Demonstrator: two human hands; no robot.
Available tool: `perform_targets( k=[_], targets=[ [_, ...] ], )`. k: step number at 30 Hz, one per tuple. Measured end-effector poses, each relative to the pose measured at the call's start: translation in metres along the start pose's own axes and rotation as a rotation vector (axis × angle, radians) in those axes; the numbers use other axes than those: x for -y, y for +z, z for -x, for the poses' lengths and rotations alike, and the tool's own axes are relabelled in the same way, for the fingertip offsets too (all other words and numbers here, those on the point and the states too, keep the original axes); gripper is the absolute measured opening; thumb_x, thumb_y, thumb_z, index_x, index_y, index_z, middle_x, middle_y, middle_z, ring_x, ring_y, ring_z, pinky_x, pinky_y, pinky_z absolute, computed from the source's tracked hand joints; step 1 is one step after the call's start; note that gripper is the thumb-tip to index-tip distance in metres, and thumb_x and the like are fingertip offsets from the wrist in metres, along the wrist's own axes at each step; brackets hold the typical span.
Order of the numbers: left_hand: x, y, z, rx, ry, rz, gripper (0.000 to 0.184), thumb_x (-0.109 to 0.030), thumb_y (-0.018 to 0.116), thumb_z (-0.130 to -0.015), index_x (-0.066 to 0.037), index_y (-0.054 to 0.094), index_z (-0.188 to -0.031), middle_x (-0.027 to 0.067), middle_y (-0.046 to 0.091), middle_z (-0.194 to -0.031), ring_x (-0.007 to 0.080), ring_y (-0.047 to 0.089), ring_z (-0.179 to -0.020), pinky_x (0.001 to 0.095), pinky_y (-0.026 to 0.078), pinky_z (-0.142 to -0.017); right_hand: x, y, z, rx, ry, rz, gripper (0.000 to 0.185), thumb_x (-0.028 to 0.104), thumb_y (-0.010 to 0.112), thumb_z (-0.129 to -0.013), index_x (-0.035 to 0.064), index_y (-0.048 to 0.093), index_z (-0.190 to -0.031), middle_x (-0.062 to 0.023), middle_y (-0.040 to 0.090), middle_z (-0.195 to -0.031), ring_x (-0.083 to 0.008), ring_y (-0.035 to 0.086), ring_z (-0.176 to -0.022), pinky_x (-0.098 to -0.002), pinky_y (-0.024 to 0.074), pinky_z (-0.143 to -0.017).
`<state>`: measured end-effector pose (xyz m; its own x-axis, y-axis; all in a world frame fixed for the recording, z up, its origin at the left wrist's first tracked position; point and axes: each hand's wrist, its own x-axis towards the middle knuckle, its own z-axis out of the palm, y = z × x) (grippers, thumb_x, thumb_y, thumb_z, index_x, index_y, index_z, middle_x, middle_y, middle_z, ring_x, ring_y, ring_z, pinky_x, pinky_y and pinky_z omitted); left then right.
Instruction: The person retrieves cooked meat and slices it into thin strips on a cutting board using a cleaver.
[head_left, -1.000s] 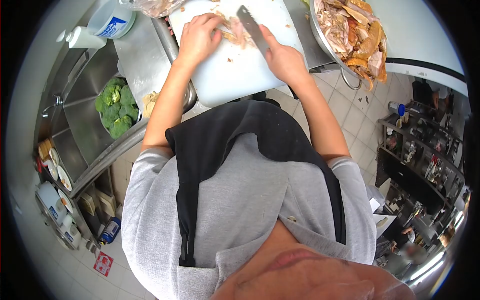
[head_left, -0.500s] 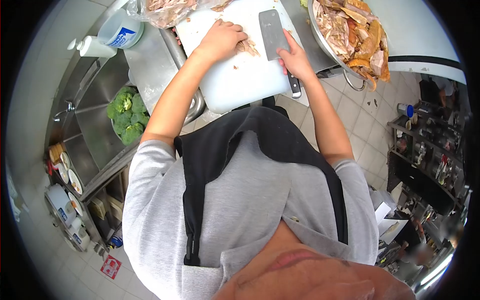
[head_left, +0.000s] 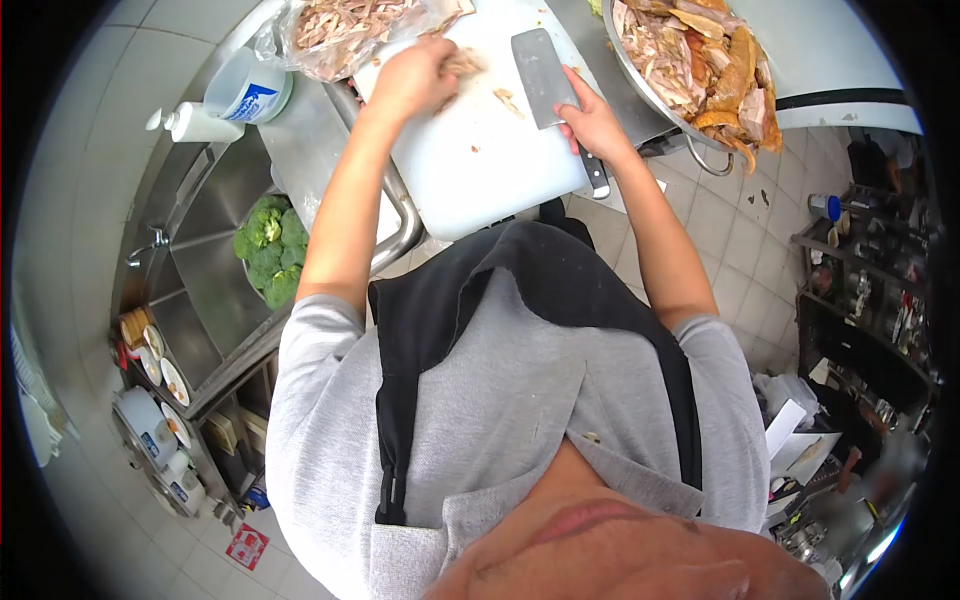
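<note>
My right hand point(head_left: 597, 127) grips the black handle of a cleaver point(head_left: 541, 78), its broad blade lying over the right part of a white cutting board point(head_left: 490, 185). My left hand point(head_left: 408, 78) is over the board's left side, its fingers curled round some sliced meat point(head_left: 462, 64) and smeared by motion. Near the middle of the board lies a small scrap of meat point(head_left: 507, 100). Beyond my left hand, a clear plastic bag point(head_left: 335, 62) holds shredded meat. To the right of the cleaver stands a metal bowl point(head_left: 640, 85) heaped with browned meat pieces point(head_left: 738, 75).
On the left is a steel sink point(head_left: 195, 265) with a tap point(head_left: 150, 243) and a container of broccoli point(head_left: 268, 245). A plastic tub point(head_left: 250, 85) and a white pump bottle point(head_left: 203, 124) stand behind it. Shelves point(head_left: 860, 300) with kitchenware line the right side.
My left hand has moved left, toward the plastic bag, carrying meat from the middle of the board and leaving a small scrap behind. The right hand keeps the cleaver in nearly the same place.
</note>
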<state>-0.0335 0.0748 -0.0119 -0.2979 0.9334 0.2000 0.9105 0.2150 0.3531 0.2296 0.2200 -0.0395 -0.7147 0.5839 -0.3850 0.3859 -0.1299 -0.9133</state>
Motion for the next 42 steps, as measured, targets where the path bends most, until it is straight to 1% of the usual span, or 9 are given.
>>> perform_targets(
  k=[3,4,5,7,10,15,29,33,42],
  targets=[
    [0.032,-0.046,-0.024,-0.251,-0.026,-0.071,0.022,-0.016,0.068,-0.085,-0.014,0.073,-0.106,0.0116,0.073,-0.096,0.0322,0.071,-0.096,0.0449,0.057,-0.078,-0.005,-0.004,-0.005,0.010,-0.014,-0.018,0.075,0.009,0.059,-0.097,0.0177,0.029,-0.166,-0.0026,0.055,-0.067,-0.0110,0.048,-0.044,-0.0295,0.0422,-0.044],
    [0.034,-0.073,-0.032,-0.166,-0.161,-0.145,0.038,-0.029,0.073,-0.086,-0.014,0.072,-0.121,0.0114,0.074,-0.112,0.0310,0.072,-0.098,0.0447,0.058,-0.086,-0.008,-0.005,-0.005,0.023,-0.028,-0.020,0.075,0.010,0.060,-0.097,0.0179,0.029,-0.166,-0.0027,0.055,-0.067,-0.0110,0.049,-0.044,-0.0294,0.0423,-0.044],
    [0.012,-0.098,-0.041,-0.287,-0.119,-0.126,0.020,-0.020,0.075,-0.080,-0.005,0.074,-0.094,0.0171,0.071,-0.096,0.0392,0.068,-0.092,0.0483,0.054,-0.082,-0.008,-0.005,-0.003,0.020,-0.022,-0.023,0.075,0.010,0.060,-0.097,0.0179,0.029,-0.166,-0.0027,0.055,-0.067,-0.0110,0.049,-0.044,-0.0294,0.0423,-0.044],
    [0.024,-0.108,-0.044,-0.384,-0.048,-0.363,0.022,-0.021,0.077,-0.080,-0.007,0.075,-0.097,0.0169,0.072,-0.100,0.0384,0.069,-0.092,0.0466,0.056,-0.081,-0.002,-0.005,-0.003,0.025,0.003,-0.033,0.075,0.011,0.060,-0.097,0.0177,0.029,-0.166,-0.0027,0.055,-0.068,-0.0113,0.049,-0.044,-0.0294,0.0423,-0.044],
    [0.026,-0.103,-0.042,-0.152,-0.081,-0.072,0.031,-0.021,0.078,-0.079,-0.010,0.077,-0.109,0.0202,0.072,-0.111,0.0389,0.070,-0.096,0.0449,0.055,-0.088,-0.007,-0.007,-0.007,0.035,-0.001,-0.039,0.075,0.011,0.060,-0.097,0.0177,0.030,-0.166,-0.0026,0.055,-0.069,-0.0113,0.049,-0.044,-0.0293,0.0425,-0.044],
    [0.029,0.006,-0.007,0.079,0.058,-0.220,0.048,-0.036,0.076,-0.085,-0.019,0.070,-0.130,0.0107,0.069,-0.126,0.0305,0.070,-0.104,0.0446,0.055,-0.092,-0.011,-0.009,-0.009,0.055,0.006,-0.057,0.074,0.012,0.060,-0.098,0.0176,0.030,-0.165,-0.0025,0.055,-0.070,-0.0108,0.049,-0.046,-0.0291,0.0426,-0.045],
    [0.010,0.022,0.035,0.133,-0.179,-0.108,0.023,-0.010,0.065,-0.086,-0.008,0.074,-0.107,0.0155,0.069,-0.104,0.0364,0.069,-0.092,0.0451,0.055,-0.083,-0.010,-0.010,-0.010,0.053,-0.006,-0.020,0.074,0.012,0.061,-0.098,0.0175,0.030,-0.165,-0.0020,0.056,-0.072,-0.0103,0.051,-0.049,-0.0288,0.0426,-0.045],
    [-0.025,0.036,0.011,0.007,0.109,0.141,0.025,-0.008,0.063,-0.089,-0.009,0.075,-0.111,0.0132,0.069,-0.103,0.0353,0.068,-0.095,0.0426,0.055,-0.086,-0.008,-0.010,-0.010,0.066,-0.008,-0.023,0.077,0.012,0.061,-0.096,0.0166,0.029,-0.166,-0.0035,0.056,-0.070,-0.0121,0.050,-0.047,-0.0309,0.0445,-0.046],
    [-0.046,0.058,0.005,0.204,0.134,-0.059,0.018,-0.011,0.064,-0.091,-0.009,0.074,-0.106,0.0136,0.067,-0.097,0.0350,0.069,-0.094,0.0452,0.056,-0.086,-0.011,-0.008,-0.012,0.047,-0.014,-0.042,0.074,0.012,0.062,-0.097,0.0193,0.032,-0.165,-0.0017,0.056,-0.071,-0.0103,0.051,-0.048,-0.0287,0.0425,-0.044]
  ],
)
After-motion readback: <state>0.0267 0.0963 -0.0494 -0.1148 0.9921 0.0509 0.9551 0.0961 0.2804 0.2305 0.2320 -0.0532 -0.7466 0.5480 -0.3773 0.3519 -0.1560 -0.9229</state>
